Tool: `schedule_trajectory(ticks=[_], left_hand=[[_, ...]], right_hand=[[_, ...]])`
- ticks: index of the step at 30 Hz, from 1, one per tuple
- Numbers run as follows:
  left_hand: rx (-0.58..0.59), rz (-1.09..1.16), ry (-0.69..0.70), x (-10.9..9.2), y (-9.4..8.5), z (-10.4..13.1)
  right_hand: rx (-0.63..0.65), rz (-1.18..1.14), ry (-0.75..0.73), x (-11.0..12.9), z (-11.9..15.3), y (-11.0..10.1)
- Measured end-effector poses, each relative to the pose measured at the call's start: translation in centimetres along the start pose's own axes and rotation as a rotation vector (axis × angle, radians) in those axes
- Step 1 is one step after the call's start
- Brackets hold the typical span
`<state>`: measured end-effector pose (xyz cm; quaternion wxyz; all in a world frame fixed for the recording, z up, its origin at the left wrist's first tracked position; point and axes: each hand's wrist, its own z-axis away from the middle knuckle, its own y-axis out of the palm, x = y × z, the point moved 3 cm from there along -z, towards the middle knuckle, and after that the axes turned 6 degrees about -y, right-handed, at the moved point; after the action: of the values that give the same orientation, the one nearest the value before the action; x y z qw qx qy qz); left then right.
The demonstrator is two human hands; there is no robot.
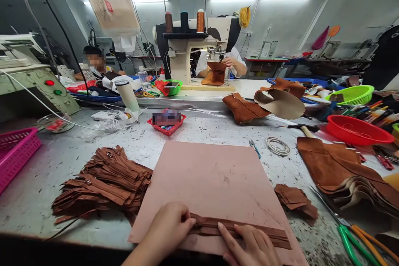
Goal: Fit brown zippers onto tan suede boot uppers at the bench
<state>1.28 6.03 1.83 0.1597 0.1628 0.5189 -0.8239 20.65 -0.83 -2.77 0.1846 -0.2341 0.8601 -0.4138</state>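
Observation:
A brown zipper (272, 235) lies lengthwise along the near edge of a flat pinkish board (212, 178). At its left end my left hand (168, 228) is closed, thumb and forefinger pinching the tape. My right hand (249, 245) rests on the zipper's middle with fingers stretched out and apart, pressing it against the board. Left of the board is a thick pile of similar brown zippers (106, 183), some with metal pulls showing. A small stack of brown pieces (294, 199) sits by the board's right edge.
Scissors with green and orange handles (349, 232) lie at right, near brown suede boot parts (330, 162). Beyond the board are small snips (255, 149), a cable coil (277, 146) and a red basket (168, 126). A person works at a sewing machine (183, 58) opposite.

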Motion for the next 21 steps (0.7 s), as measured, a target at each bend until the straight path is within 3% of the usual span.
schedule_trajectory(ticks=[2,6,12,17,21], left_hand=[[0.044,0.021,-0.009,0.3,-0.2,-0.2],[0.118,0.070,0.012,0.3,0.0,-0.9],[0.191,0.175,0.032,0.7,-0.2,-1.4],[0.188,0.187,0.033,0.6,-0.6,-1.5],[0.153,0.115,0.119,0.4,0.3,-1.2]], right_hand=[[0.045,-0.027,-0.014,0.1,-0.4,-0.7],[0.086,-0.101,0.145,0.3,-0.8,-1.8],[0.083,-0.188,0.210,0.6,-0.7,-1.8],[0.087,-0.186,0.199,0.4,-0.8,-1.7],[0.047,-0.153,0.249,0.6,-0.1,-2.4]])
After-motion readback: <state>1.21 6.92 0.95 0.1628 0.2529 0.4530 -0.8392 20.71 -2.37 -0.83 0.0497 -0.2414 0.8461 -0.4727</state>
